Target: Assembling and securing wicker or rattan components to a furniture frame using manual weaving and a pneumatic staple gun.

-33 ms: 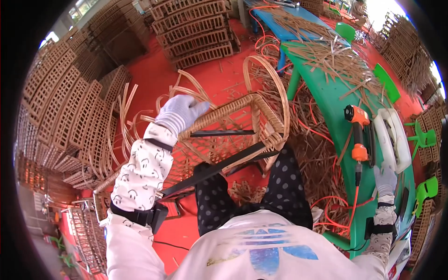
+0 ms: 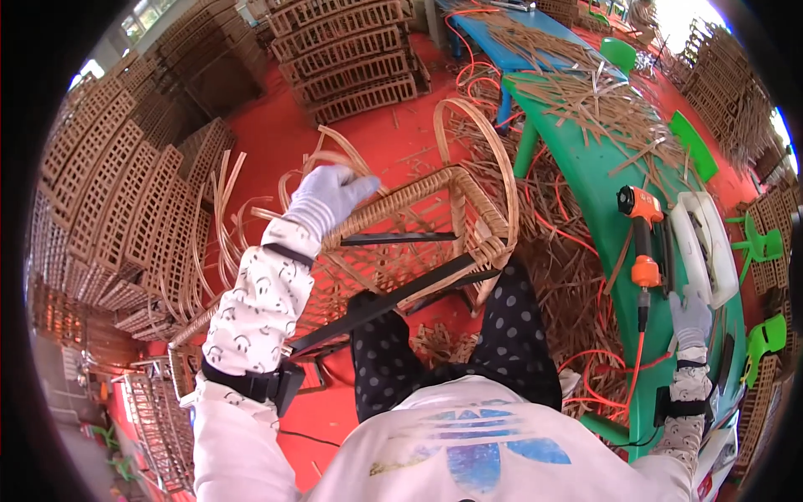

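Where the view bends at its left rim, I see stacks of woven crates (image 2: 109, 192) climbing from the red floor (image 2: 259, 130). Right of them, loose cane ends (image 2: 224, 188) stand up in curls, just beside the work. Left hand (image 2: 326, 201), in a pale glove, sits over the upper woven edge of the frame (image 2: 410, 195); its fingers bend, one reaching out to the right. I cannot tell whether they pinch a strand or merely rest there.

Frame lies tilted before the person, across the front of the knees, its right corner by the right knee. A black bar (image 2: 393, 303) runs slantwise along its near side; a cane loop (image 2: 499, 146) arches above the right end. Offcuts (image 2: 569, 309) litter the floor beyond.

Farther right, the green table (image 2: 577, 188) bears strips (image 2: 611, 117) at its far end, with a blue table (image 2: 493, 38) behind. An orange-and-black air tool (image 2: 643, 243) lies on the green one, red hose (image 2: 638, 360) trailing toward the person. Beside it, a white bin (image 2: 693, 238). Right hand (image 2: 690, 322), also gloved, is at the bin's near end, fingers extended and slightly apart; contact I cannot confirm. Green chairs (image 2: 759, 244) stand past the table.
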`<action>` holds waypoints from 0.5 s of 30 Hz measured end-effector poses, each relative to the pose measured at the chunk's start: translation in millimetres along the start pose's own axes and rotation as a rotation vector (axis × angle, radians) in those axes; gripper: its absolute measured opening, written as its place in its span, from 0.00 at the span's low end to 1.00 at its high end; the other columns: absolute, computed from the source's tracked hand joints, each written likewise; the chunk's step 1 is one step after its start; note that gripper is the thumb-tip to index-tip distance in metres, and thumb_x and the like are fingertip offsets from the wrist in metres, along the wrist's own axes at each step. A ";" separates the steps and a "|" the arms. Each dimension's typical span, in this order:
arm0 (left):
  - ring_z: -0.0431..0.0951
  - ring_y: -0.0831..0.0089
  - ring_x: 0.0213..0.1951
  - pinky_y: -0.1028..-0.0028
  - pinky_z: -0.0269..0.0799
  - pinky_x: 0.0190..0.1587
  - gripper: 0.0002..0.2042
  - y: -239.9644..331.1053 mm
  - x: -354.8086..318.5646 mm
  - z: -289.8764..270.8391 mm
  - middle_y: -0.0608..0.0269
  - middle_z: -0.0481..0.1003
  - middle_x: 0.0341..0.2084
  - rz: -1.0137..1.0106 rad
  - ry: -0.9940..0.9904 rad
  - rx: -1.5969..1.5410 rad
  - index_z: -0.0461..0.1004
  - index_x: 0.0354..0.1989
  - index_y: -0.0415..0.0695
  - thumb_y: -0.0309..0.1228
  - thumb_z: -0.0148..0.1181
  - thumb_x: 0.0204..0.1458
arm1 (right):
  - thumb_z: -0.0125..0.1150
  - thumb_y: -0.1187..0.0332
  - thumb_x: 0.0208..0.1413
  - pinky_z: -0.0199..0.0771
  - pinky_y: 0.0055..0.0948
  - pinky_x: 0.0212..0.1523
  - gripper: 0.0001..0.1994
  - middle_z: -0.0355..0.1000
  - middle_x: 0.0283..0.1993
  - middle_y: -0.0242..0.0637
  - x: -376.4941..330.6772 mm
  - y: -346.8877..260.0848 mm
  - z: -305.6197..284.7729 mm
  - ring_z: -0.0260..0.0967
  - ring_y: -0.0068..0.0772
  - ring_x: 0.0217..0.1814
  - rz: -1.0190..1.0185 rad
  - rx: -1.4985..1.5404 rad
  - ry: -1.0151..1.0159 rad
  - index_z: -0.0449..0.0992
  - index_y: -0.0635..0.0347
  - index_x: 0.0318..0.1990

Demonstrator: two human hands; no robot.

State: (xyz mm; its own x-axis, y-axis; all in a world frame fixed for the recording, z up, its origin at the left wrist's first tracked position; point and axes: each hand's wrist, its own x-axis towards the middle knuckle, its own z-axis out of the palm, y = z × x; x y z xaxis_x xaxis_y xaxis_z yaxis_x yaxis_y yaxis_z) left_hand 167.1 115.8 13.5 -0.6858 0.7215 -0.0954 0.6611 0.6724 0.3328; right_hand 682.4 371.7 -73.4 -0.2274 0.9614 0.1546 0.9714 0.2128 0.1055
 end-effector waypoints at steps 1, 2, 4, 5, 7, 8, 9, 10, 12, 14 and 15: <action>0.76 0.68 0.31 0.71 0.69 0.36 0.17 4.2 4.9 2.9 0.53 0.76 0.26 0.059 -0.019 -0.285 0.77 0.29 0.41 0.45 0.58 0.45 | 0.57 0.53 0.46 0.68 0.40 0.40 0.18 0.70 0.40 0.43 1.6 -7.4 -1.7 0.68 0.49 0.40 -0.034 0.087 0.057 0.72 0.53 0.41; 0.75 0.72 0.28 0.70 0.68 0.34 0.18 12.7 10.5 10.0 0.54 0.75 0.23 0.053 0.003 -0.432 0.76 0.29 0.39 0.45 0.60 0.42 | 0.56 0.56 0.47 0.67 0.39 0.39 0.16 0.71 0.39 0.40 -0.1 -15.7 -3.3 0.68 0.46 0.40 -0.130 0.114 0.133 0.72 0.55 0.39; 0.75 0.70 0.28 0.70 0.68 0.33 0.17 35.4 27.2 22.2 0.54 0.75 0.23 0.082 0.031 -0.494 0.76 0.29 0.39 0.43 0.61 0.42 | 0.57 0.57 0.47 0.67 0.38 0.39 0.15 0.71 0.38 0.40 -0.3 -35.1 -9.6 0.68 0.46 0.39 -0.218 0.201 0.152 0.72 0.55 0.39; 0.75 0.68 0.27 0.70 0.68 0.33 0.16 46.2 33.6 28.0 0.55 0.75 0.22 0.023 0.062 -0.494 0.75 0.29 0.39 0.42 0.61 0.41 | 0.57 0.58 0.47 0.67 0.37 0.39 0.14 0.71 0.37 0.39 -0.7 -45.1 -14.1 0.68 0.45 0.39 -0.290 0.263 0.198 0.72 0.55 0.38; 0.75 0.63 0.27 0.70 0.69 0.33 0.15 62.5 38.0 38.3 0.54 0.75 0.23 0.263 0.195 -0.366 0.75 0.29 0.40 0.40 0.62 0.40 | 0.58 0.59 0.46 0.67 0.36 0.40 0.13 0.71 0.37 0.38 -1.7 -64.8 -24.9 0.68 0.45 0.39 -0.344 0.321 0.219 0.72 0.56 0.38; 0.75 0.59 0.28 0.70 0.70 0.34 0.13 65.5 36.9 40.2 0.53 0.74 0.23 0.276 0.253 -0.273 0.74 0.30 0.41 0.38 0.62 0.41 | 0.58 0.60 0.46 0.67 0.36 0.40 0.13 0.71 0.37 0.38 -3.1 -74.3 -30.4 0.68 0.44 0.39 -0.393 0.369 0.268 0.72 0.56 0.37; 0.75 0.59 0.28 0.70 0.70 0.34 0.13 65.1 33.6 40.5 0.53 0.74 0.23 0.204 0.233 -0.256 0.74 0.30 0.41 0.38 0.62 0.41 | 0.58 0.60 0.46 0.67 0.36 0.40 0.13 0.71 0.37 0.38 -5.3 -83.5 -36.2 0.68 0.44 0.39 -0.398 0.372 0.246 0.72 0.56 0.37; 0.75 0.60 0.29 0.70 0.70 0.34 0.13 62.2 30.2 38.5 0.53 0.75 0.24 0.294 0.268 -0.344 0.74 0.31 0.42 0.38 0.62 0.41 | 0.59 0.61 0.45 0.67 0.36 0.40 0.13 0.71 0.37 0.37 -7.9 -92.8 -42.1 0.69 0.43 0.39 -0.470 0.383 0.273 0.72 0.55 0.37; 0.76 0.63 0.30 0.71 0.70 0.36 0.11 53.5 21.9 34.1 0.55 0.75 0.27 0.495 0.336 -0.364 0.74 0.33 0.42 0.35 0.61 0.44 | 0.59 0.61 0.45 0.67 0.36 0.40 0.12 0.71 0.36 0.37 -16.2 -112.0 -53.9 0.69 0.43 0.39 -0.544 0.436 0.277 0.73 0.56 0.35; 0.76 0.64 0.30 0.71 0.70 0.36 0.11 49.6 16.8 35.6 0.56 0.75 0.27 0.514 0.220 -0.431 0.74 0.33 0.42 0.35 0.61 0.44 | 0.58 0.65 0.47 0.68 0.30 0.35 0.10 0.72 0.34 0.37 -26.2 -133.0 -66.6 0.71 0.36 0.34 -0.679 0.709 0.146 0.73 0.59 0.35; 0.76 0.65 0.29 0.72 0.71 0.36 0.11 48.3 15.3 36.9 0.57 0.75 0.28 0.474 0.098 -0.487 0.74 0.33 0.42 0.34 0.62 0.44 | 0.57 0.65 0.49 0.69 0.27 0.33 0.10 0.72 0.34 0.37 -32.6 -144.8 -73.2 0.71 0.32 0.32 -0.693 0.881 0.015 0.73 0.61 0.35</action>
State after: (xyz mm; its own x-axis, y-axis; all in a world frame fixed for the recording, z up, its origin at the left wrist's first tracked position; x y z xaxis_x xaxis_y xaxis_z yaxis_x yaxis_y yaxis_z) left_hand 199.8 165.4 -6.5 -0.3960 0.8857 0.2423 0.7001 0.1204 0.7039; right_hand 544.2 296.8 -21.8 -0.7326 0.5867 0.3450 0.3428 0.7560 -0.5577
